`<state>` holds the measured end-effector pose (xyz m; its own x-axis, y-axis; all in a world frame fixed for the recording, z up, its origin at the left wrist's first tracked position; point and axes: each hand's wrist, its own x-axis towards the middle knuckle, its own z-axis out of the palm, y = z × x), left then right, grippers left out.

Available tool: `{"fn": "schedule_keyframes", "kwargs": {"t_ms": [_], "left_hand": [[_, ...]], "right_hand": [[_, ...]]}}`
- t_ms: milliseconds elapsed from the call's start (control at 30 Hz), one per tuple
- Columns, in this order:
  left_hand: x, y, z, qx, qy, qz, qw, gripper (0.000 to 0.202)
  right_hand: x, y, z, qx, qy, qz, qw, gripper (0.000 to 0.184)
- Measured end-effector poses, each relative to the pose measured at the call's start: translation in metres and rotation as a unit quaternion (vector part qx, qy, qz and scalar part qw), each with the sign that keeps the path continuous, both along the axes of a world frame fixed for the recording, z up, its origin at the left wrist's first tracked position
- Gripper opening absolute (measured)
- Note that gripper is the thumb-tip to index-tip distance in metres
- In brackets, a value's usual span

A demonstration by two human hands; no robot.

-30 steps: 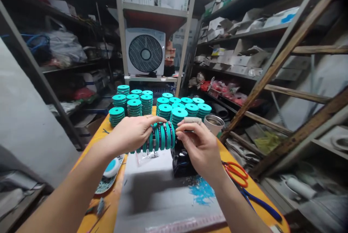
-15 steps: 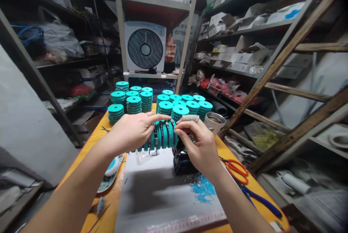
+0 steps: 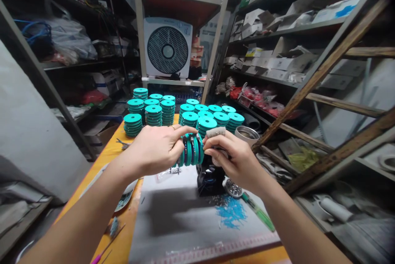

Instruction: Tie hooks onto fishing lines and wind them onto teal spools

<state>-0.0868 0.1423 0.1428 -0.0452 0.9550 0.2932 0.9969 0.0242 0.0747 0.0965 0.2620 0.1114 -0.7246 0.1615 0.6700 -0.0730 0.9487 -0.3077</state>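
Observation:
My left hand (image 3: 156, 149) is closed around a row of teal spools (image 3: 191, 150) held on edge above the table. Touching the right end of that row, my right hand (image 3: 234, 159) has its fingers pinched together, and its index fingertip wears a cloth wrap. Whether the right hand holds anything small I cannot make out. Just below both hands a black device (image 3: 208, 179) stands on a grey mat (image 3: 185, 223).
Stacks of teal spools (image 3: 185, 114) fill the far end of the orange table (image 3: 123, 231). A metal cup (image 3: 247, 134), a small dish of metal bits (image 3: 233, 188), a green tool (image 3: 259, 212) and blue scraps (image 3: 230, 212) lie near. Shelves line both sides; a fan (image 3: 167, 49) stands ahead.
Both hands have risen slightly and drawn closer, with the spool row bunched tighter in the left hand. The view has shifted, so the orange scissors are out of sight.

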Motion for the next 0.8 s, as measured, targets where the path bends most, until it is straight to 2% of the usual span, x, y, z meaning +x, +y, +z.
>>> {"fn": "schedule_keyframes", "kwargs": {"t_ms": [333, 633, 800], "left_hand": [[-0.006, 0.000, -0.005, 0.013, 0.045, -0.049, 0.998, 0.050], [-0.006, -0.001, -0.006, 0.022, 0.059, -0.040, 0.997, 0.048], [-0.007, 0.000, -0.007, 0.026, 0.055, -0.048, 0.997, 0.048]], "right_hand": [[0.001, -0.003, -0.010, 0.046, 0.016, -0.006, 0.999, 0.007], [-0.003, -0.001, -0.035, 0.150, 0.087, -0.017, 0.985, 0.024], [-0.003, 0.004, -0.053, 0.172, 0.133, 0.001, 0.976, 0.035]]}}
